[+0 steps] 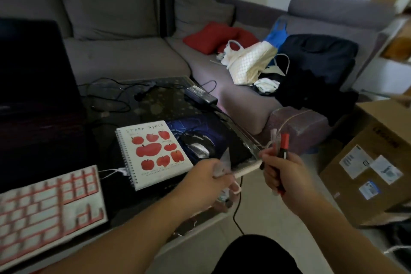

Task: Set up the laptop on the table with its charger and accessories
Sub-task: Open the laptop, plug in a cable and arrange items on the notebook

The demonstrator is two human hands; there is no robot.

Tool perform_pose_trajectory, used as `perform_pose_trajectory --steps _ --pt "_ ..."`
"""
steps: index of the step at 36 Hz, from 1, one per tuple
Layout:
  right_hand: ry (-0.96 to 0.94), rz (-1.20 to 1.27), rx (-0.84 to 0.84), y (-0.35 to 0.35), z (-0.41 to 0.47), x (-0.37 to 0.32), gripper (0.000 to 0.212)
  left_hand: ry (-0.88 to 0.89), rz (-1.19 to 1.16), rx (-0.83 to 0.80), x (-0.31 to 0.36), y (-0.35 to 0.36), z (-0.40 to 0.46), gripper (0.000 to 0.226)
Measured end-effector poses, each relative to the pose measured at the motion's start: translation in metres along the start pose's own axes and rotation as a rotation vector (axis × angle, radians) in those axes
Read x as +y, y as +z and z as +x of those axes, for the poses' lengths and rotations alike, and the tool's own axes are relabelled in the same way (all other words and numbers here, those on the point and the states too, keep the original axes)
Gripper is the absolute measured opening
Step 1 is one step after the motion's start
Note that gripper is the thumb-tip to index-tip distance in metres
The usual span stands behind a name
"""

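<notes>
a bunch of pens point(282, 144), red-capped ones among them, is gripped upright in the closed right hand point(282, 176). a blurred pale item is pinched in the closed left hand point(213, 181); what it is cannot be told. the open laptop point(33, 87) is set at the table's point(169, 104) left, its charger brick point(200, 95) at the far edge, the mouse point(198, 145) on a mousepad point(222, 131) beside a spiral notebook point(153, 153), the keyboard point(49, 209) nearest.

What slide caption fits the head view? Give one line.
Both hands hold pens and a clear pouch beside notebook and mouse.
</notes>
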State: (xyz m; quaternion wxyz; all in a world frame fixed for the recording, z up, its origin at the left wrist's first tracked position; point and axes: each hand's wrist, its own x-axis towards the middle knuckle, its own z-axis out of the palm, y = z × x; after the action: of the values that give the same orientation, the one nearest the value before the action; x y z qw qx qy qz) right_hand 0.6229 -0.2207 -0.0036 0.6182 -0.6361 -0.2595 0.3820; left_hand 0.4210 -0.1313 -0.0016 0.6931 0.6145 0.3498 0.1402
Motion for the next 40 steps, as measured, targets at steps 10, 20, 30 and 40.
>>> perform_pose_trajectory --steps 10,20,30,40 --pt "0.109 -0.465 -0.287 0.165 0.004 -0.042 0.014 -0.077 -0.253 0.442 0.024 -0.099 -0.041 0.026" --pt "0.002 -0.710 -0.368 0.236 0.037 0.008 0.044 -0.090 -0.121 0.517 0.024 -0.138 -0.034 0.024" --pt "-0.073 -0.751 -0.267 0.228 0.040 0.003 0.045 -0.142 0.092 0.500 0.033 -0.142 -0.029 0.030" --pt "-0.113 -0.848 -0.210 0.224 0.031 -0.008 0.037 -0.087 0.177 0.612 0.025 -0.169 -0.051 0.050"
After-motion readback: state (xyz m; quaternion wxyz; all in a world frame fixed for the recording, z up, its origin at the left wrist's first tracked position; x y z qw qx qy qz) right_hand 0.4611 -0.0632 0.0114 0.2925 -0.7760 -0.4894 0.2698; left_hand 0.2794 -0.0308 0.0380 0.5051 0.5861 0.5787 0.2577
